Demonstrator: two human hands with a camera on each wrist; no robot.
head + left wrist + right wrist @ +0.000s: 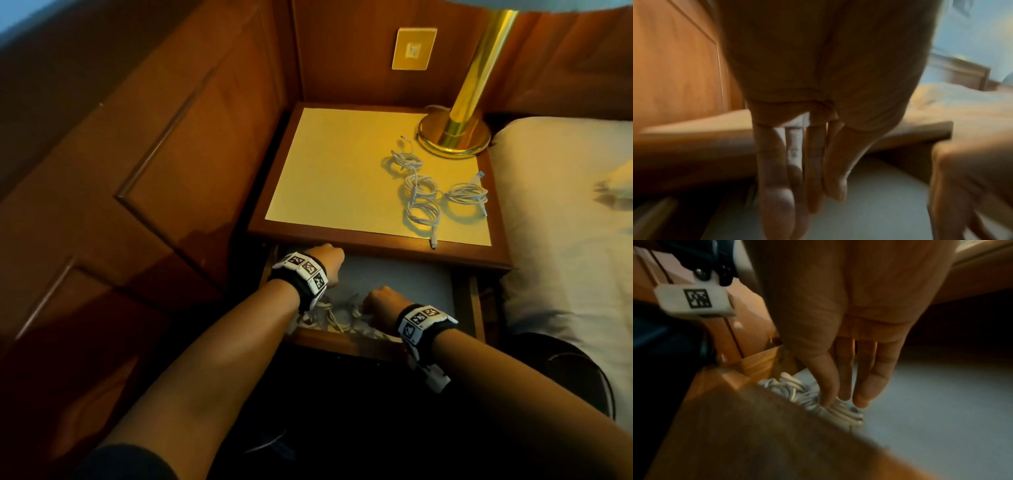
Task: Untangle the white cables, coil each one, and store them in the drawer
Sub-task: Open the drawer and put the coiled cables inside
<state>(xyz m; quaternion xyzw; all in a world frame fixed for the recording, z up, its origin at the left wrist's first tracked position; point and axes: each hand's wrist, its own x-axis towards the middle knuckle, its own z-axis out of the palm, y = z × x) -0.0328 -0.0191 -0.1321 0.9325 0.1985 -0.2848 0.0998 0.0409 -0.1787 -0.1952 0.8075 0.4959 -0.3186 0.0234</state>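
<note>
The nightstand's drawer (394, 277) stands pulled out, lined in grey (941, 402). White coiled cables (342, 317) lie in its front left corner (797, 391). My right hand (380, 305) reaches down onto them, and its thumb and straight fingertips (861, 400) touch the bundle. My left hand (325, 265) hangs at the drawer's back left, with its straight fingers (777, 178) holding nothing above the liner (879, 203). Several more coiled white cables (421, 192) lie on the nightstand top (325, 171), at its right side.
A brass lamp (452, 133) stands at the top's back right corner. A bed with white sheets (565, 222) borders the nightstand on the right and wood panelling (137, 154) on the left. One cable's plug (434, 244) overhangs the top's front edge.
</note>
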